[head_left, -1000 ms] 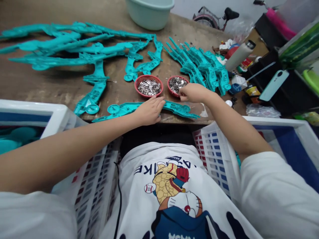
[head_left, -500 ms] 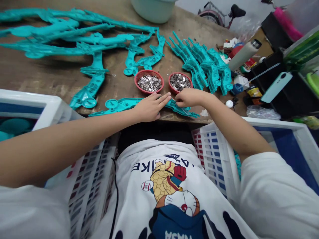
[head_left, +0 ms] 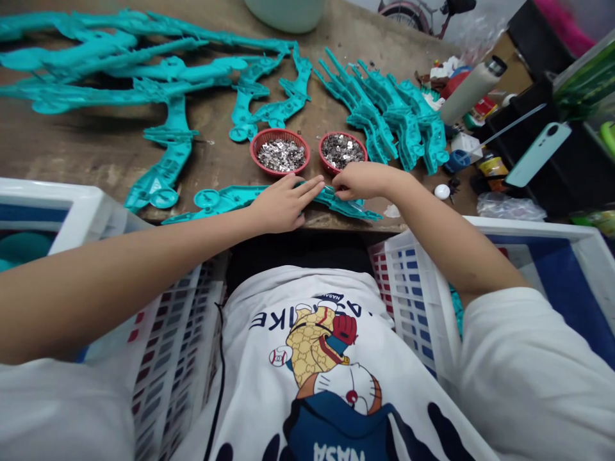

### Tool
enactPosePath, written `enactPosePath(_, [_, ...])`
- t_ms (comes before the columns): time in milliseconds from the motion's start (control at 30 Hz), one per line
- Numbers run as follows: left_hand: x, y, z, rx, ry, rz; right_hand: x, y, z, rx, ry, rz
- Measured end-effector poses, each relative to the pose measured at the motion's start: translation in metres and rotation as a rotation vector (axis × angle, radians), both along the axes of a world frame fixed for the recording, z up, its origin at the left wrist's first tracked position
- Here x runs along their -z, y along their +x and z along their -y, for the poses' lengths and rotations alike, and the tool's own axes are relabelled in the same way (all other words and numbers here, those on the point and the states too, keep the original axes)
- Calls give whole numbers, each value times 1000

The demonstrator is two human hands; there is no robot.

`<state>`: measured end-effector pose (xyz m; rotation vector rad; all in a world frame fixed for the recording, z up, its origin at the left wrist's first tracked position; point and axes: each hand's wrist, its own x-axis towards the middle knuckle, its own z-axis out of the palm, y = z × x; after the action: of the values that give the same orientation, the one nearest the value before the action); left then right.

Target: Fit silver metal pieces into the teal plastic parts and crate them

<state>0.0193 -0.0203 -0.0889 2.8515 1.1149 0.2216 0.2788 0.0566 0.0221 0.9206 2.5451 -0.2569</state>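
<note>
A long teal plastic part [head_left: 230, 197] lies along the near edge of the table. My left hand [head_left: 284, 203] rests across its middle, fingers stretched out and lying flat, holding nothing. Close to those fingertips, my right hand [head_left: 361, 182] is closed in a pinch over the part's right half. Whatever sits between the right fingers is too small and covered to make out. Just beyond my hands stand two red baskets, the left basket [head_left: 253, 157] and the right basket [head_left: 364, 153], both filled with small shiny metal clips.
More teal parts lie at the left [head_left: 81, 99], and a stacked row of teal parts [head_left: 384, 115] is at the back right. A bottle [head_left: 473, 89] and a phone [head_left: 538, 157] are farther right. White crates [head_left: 113, 214] flank my body.
The view has shifted slightly, moving the table items a little up and left. Both hands stay over the teal part, left fingers flat and right fingers pinched.
</note>
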Motion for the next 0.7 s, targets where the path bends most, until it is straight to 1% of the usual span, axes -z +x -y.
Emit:
enactPosePath(167, [0,0,1,-6,12,15,-2,3,1,-15,-19,-29])
enactPosePath(333, [-1,1,2,-6,22,-14,-3,0,4,-16,-2,18])
enactPosePath(500, [-4,0,2,-22,6,3,-5,4,1,-27,17,36])
enactPosePath(700, [-3,0,3,-28,7,3,-1,8,-1,-29,-19,-33])
